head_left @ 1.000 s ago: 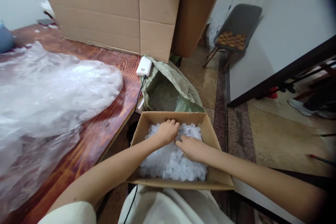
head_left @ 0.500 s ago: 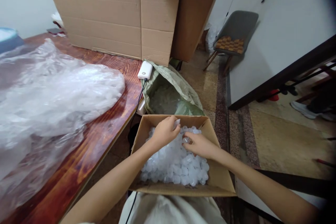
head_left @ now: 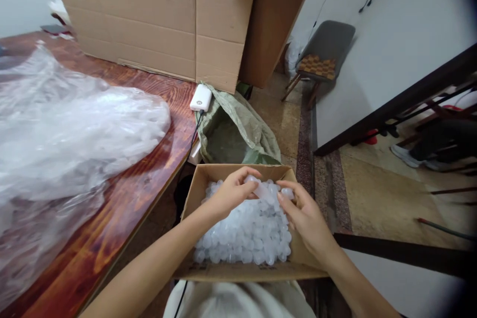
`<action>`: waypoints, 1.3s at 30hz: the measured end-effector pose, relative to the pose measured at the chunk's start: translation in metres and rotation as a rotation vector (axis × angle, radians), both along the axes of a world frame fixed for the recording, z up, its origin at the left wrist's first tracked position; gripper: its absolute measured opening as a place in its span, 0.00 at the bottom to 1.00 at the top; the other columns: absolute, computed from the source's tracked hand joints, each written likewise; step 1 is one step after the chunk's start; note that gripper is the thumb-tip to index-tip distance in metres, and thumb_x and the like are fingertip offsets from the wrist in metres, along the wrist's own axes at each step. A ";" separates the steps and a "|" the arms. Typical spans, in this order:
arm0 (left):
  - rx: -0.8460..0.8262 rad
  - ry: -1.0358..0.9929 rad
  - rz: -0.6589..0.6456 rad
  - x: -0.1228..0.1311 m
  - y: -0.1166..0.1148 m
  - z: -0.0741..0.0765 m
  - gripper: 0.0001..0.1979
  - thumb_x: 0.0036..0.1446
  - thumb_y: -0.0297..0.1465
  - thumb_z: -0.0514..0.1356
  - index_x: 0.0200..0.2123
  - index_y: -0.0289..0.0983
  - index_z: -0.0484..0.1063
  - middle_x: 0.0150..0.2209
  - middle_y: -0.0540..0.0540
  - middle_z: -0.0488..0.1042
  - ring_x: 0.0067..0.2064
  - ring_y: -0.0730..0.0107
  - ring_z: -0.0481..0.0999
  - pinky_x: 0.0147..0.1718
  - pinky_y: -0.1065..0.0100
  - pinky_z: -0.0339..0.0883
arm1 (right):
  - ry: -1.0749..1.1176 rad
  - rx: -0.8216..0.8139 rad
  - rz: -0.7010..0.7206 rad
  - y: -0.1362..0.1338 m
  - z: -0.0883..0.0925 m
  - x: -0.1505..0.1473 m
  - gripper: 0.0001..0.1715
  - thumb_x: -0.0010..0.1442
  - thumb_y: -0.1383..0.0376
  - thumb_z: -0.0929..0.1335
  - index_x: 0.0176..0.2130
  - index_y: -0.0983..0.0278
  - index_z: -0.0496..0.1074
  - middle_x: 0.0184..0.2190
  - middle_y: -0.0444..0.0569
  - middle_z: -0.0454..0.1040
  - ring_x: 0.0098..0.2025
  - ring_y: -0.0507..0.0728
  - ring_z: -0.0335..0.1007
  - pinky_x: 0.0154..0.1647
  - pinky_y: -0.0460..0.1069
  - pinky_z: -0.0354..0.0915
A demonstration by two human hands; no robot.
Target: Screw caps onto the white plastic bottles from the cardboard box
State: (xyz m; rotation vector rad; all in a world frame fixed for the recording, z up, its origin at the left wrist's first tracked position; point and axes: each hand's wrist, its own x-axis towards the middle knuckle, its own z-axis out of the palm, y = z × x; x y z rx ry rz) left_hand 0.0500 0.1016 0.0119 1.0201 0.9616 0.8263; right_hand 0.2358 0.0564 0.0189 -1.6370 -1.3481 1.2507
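Observation:
A cardboard box point(head_left: 309, 258) on my lap holds a heap of small, translucent white plastic pieces point(head_left: 242, 238) with rounded ends. Over the heap, my left hand point(head_left: 236, 191) is closed on a translucent plastic piece point(head_left: 264, 193), longish and tube-like, which reaches across toward the other hand. My right hand point(head_left: 303, 208) pinches at the far end of this piece, thumb and fingers bent. Another small rounded piece point(head_left: 287, 192) shows between the right fingers. The exact kind of these pieces is too small to make out.
Beyond the box a green woven sack point(head_left: 257, 129) stands open. On the wooden table point(head_left: 182, 94) at left lie a big clear plastic bag point(head_left: 93, 124) and a white power bank point(head_left: 201, 98) with a cable. Large cardboard point(head_left: 149, 15) stands behind. A grey chair point(head_left: 328, 44) is farther off.
My right hand has turned and lifted from the heap, its fingers now up near the left hand. The tube-like piece now spans between both hands. The view has shifted slightly.

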 end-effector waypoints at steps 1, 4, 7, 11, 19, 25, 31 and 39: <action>-0.017 -0.030 -0.027 0.001 -0.002 0.001 0.10 0.54 0.33 0.57 0.39 0.36 0.67 0.33 0.51 0.69 0.33 0.74 0.73 0.37 0.67 0.73 | -0.006 0.014 -0.016 -0.001 -0.001 -0.001 0.26 0.61 0.49 0.65 0.54 0.60 0.66 0.31 0.45 0.71 0.24 0.53 0.63 0.22 0.47 0.59; -0.048 -0.069 -0.069 0.004 -0.008 0.002 0.08 0.52 0.32 0.60 0.35 0.35 0.69 0.31 0.51 0.69 0.32 0.74 0.73 0.35 0.66 0.74 | -0.045 0.042 -0.045 -0.003 -0.001 -0.004 0.26 0.63 0.50 0.63 0.56 0.60 0.65 0.31 0.46 0.73 0.24 0.53 0.63 0.22 0.48 0.59; -0.068 -0.070 -0.061 0.006 -0.011 0.001 0.06 0.50 0.29 0.62 0.33 0.34 0.70 0.29 0.51 0.70 0.30 0.73 0.72 0.32 0.67 0.73 | -0.090 0.058 -0.026 -0.005 0.001 -0.005 0.25 0.64 0.50 0.63 0.54 0.61 0.68 0.35 0.49 0.75 0.27 0.55 0.67 0.25 0.49 0.62; -0.099 -0.109 -0.017 0.006 -0.012 0.001 0.04 0.52 0.28 0.60 0.32 0.34 0.70 0.27 0.51 0.70 0.30 0.74 0.72 0.30 0.69 0.73 | -0.134 0.086 0.050 -0.010 0.006 -0.006 0.24 0.63 0.51 0.65 0.53 0.61 0.72 0.44 0.53 0.76 0.36 0.59 0.73 0.30 0.50 0.66; -0.131 -0.171 0.097 0.008 -0.010 0.004 0.04 0.54 0.28 0.59 0.29 0.34 0.67 0.30 0.51 0.69 0.31 0.75 0.73 0.31 0.70 0.73 | -0.323 0.278 0.098 -0.012 0.015 0.008 0.16 0.62 0.57 0.66 0.46 0.61 0.75 0.37 0.49 0.73 0.35 0.58 0.69 0.37 0.51 0.66; -0.182 -0.212 0.091 0.007 -0.011 0.003 0.08 0.53 0.32 0.62 0.30 0.35 0.65 0.26 0.53 0.70 0.26 0.77 0.75 0.29 0.72 0.73 | -0.587 0.506 0.285 -0.015 0.021 0.008 0.14 0.64 0.62 0.65 0.50 0.61 0.70 0.41 0.51 0.77 0.37 0.57 0.75 0.37 0.50 0.70; -0.250 -0.223 -0.025 0.008 -0.013 0.000 0.22 0.54 0.50 0.61 0.30 0.37 0.61 0.21 0.50 0.73 0.20 0.74 0.75 0.18 0.76 0.66 | -0.757 0.913 0.443 -0.018 0.016 0.008 0.15 0.65 0.71 0.64 0.52 0.64 0.65 0.47 0.56 0.77 0.50 0.58 0.75 0.50 0.50 0.69; -0.120 -0.181 -0.038 0.011 -0.018 0.003 0.25 0.54 0.54 0.57 0.31 0.36 0.65 0.20 0.54 0.69 0.18 0.76 0.71 0.16 0.76 0.63 | -0.691 0.815 0.267 -0.018 0.015 0.000 0.06 0.65 0.64 0.66 0.43 0.62 0.71 0.36 0.50 0.80 0.37 0.58 0.79 0.38 0.48 0.72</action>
